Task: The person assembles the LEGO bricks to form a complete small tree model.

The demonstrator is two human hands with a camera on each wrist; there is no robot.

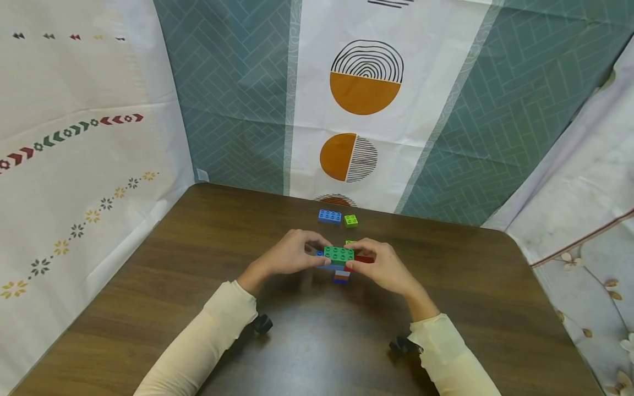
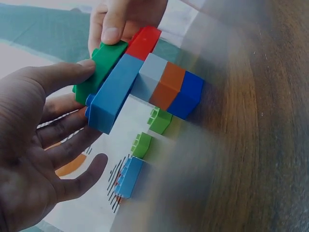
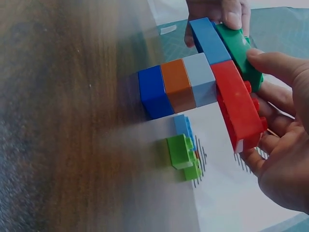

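A stack of toy building bricks stands on the table. From the bottom it has a dark blue brick, an orange brick and a pale grey brick. Above them a light blue brick and a red brick lie end to end, jutting out to opposite sides. A green brick lies across the top of both. My left hand pinches its left end, thumb nearest me. At the other end, my right hand pinches it the same way.
Behind the stack, a loose light blue brick and a lime green brick sit toward the back of the brown table. Another lime green brick stands closer to the stack. A patterned cloth hangs along the back edge.
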